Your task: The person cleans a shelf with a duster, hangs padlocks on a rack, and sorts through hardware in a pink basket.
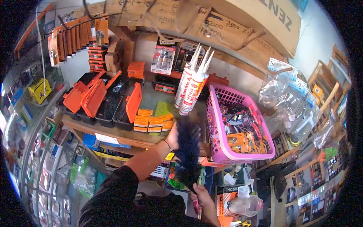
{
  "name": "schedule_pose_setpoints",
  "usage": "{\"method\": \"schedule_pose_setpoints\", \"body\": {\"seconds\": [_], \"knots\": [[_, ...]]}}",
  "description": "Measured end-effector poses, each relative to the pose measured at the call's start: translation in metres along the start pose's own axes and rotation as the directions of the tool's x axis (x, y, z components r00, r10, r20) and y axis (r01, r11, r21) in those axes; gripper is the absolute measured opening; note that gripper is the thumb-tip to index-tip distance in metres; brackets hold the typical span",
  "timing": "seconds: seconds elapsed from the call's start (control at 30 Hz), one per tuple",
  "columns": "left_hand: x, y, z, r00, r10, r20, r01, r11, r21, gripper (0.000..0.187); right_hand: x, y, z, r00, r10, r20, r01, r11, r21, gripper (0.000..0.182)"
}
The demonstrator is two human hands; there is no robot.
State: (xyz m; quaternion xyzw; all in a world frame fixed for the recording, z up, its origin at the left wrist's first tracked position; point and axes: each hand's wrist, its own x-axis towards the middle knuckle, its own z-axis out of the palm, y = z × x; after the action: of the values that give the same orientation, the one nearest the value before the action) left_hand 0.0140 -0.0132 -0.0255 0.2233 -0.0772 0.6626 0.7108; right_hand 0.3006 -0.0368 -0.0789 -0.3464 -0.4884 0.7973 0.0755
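Note:
A dark blue fluffy duster stands nearly upright in the middle, slightly blurred. My right hand is closed round its handle at the lower centre. Beside the duster's upper part is my left hand, at the shelf's front edge; its fingers are mostly hidden by the duster. Just behind the duster's top, several white sealant tubes with pointed nozzles stand together. Small orange boxes lie left of my left hand, against a green packet.
Right of the tubes stands a pink basket full of small packaged goods. Black cases with orange lids line the shelf's left side. Plastic-bagged items hang at the right. Below the basket lies a clear plastic jar.

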Motion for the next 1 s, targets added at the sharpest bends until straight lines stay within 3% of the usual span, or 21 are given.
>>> {"method": "schedule_pose_setpoints", "body": {"seconds": [0.07,0.13,0.17,0.2,0.27,0.3,0.33,0.37,0.4,0.43,0.53,0.6,0.63,0.67,0.73,0.8,0.87,0.9,0.93,1.0], "knots": [[-0.007,-0.008,0.006,0.997,0.029,-0.065,-0.034,0.997,-0.075,0.072,-0.002,-0.004,0.002,0.997,-0.041,-0.067,0.039,0.999,-0.036,0.028],[0.004,-0.003,0.027,0.856,0.110,-0.505,-0.020,0.984,0.180,0.069,0.005,-0.005,-0.001,0.985,-0.095,-0.143,0.091,0.995,-0.033,0.029],[0.008,-0.003,0.020,0.942,0.070,-0.329,-0.051,0.996,0.067,0.067,0.005,-0.005,-0.005,0.982,-0.118,-0.150,0.114,0.993,-0.034,0.029],[0.013,-0.002,0.018,0.948,0.064,-0.311,-0.045,0.997,0.069,0.067,0.005,-0.011,-0.006,0.976,-0.146,-0.159,0.141,0.989,-0.039,0.030],[0.014,-0.003,0.014,0.918,0.076,-0.389,-0.054,0.996,0.067,0.070,-0.005,-0.016,0.000,0.997,0.024,-0.073,-0.029,0.996,-0.081,0.032],[0.005,0.000,0.009,0.992,0.016,-0.124,-0.006,0.997,0.078,0.068,-0.006,-0.012,-0.005,0.996,-0.024,-0.081,0.012,0.990,-0.142,0.031],[0.004,-0.002,0.004,0.998,0.029,-0.052,-0.026,0.998,0.062,0.065,-0.009,-0.009,-0.008,0.994,-0.066,-0.085,0.047,0.978,-0.203,0.030],[0.005,-0.002,-0.001,0.983,0.037,-0.177,-0.029,0.998,0.050,0.064,-0.011,-0.008,-0.011,0.994,-0.059,-0.088,0.041,0.979,-0.202,0.030],[0.008,-0.003,0.015,0.952,0.047,-0.301,-0.035,0.998,0.043,0.063,-0.012,-0.012,-0.009,0.986,-0.062,-0.156,0.050,0.996,-0.081,0.030],[0.008,-0.002,0.006,0.955,0.054,-0.292,-0.035,0.997,0.071,0.073,-0.010,-0.014,-0.006,0.973,-0.056,-0.223,0.066,0.997,0.039,0.029],[0.008,-0.002,0.002,0.938,-0.001,-0.347,0.004,1.000,0.008,0.071,-0.008,-0.008,0.003,0.992,0.049,-0.115,-0.058,0.995,-0.077,0.027],[0.000,-0.003,-0.013,0.991,0.048,-0.127,-0.037,0.996,0.086,0.070,-0.009,-0.010,0.007,0.990,0.080,-0.116,-0.088,0.994,-0.071,0.028],[0.000,-0.004,0.001,0.997,0.071,0.017,-0.071,0.997,0.033,0.069,-0.007,-0.013,0.010,0.980,-0.009,-0.199,-0.005,0.998,-0.069,0.028],[0.004,-0.004,0.016,0.931,0.120,-0.345,-0.093,0.991,0.092,0.070,-0.006,-0.016,0.012,0.955,-0.096,-0.280,0.079,0.994,-0.074,0.028],[0.005,-0.002,0.013,0.953,0.098,-0.287,-0.085,0.995,0.058,0.070,-0.008,-0.016,0.010,0.941,-0.099,-0.322,0.075,0.993,-0.088,0.029],[0.003,-0.004,0.004,0.952,0.116,-0.283,-0.099,0.992,0.076,0.073,-0.006,-0.009,0.001,0.996,0.010,-0.094,-0.021,0.994,-0.108,0.033],[-0.002,-0.004,-0.020,0.996,0.049,0.077,-0.046,0.998,-0.039,0.070,-0.013,-0.015,0.010,0.989,0.070,-0.132,-0.080,0.994,-0.073,0.031],[0.002,-0.001,-0.024,0.996,0.049,0.070,-0.050,0.999,0.005,0.071,-0.014,-0.016,0.010,0.978,-0.018,-0.210,0.004,0.998,-0.066,0.030],[0.003,-0.001,0.012,0.937,0.059,-0.344,-0.037,0.997,0.072,0.070,-0.015,-0.016,0.008,0.953,-0.101,-0.287,0.085,0.994,-0.066,0.029],[0.004,-0.002,0.013,0.958,0.107,-0.265,-0.102,0.994,0.034,0.072,-0.013,-0.010,0.003,0.947,-0.083,-0.311,0.073,0.996,-0.042,0.029]]}}
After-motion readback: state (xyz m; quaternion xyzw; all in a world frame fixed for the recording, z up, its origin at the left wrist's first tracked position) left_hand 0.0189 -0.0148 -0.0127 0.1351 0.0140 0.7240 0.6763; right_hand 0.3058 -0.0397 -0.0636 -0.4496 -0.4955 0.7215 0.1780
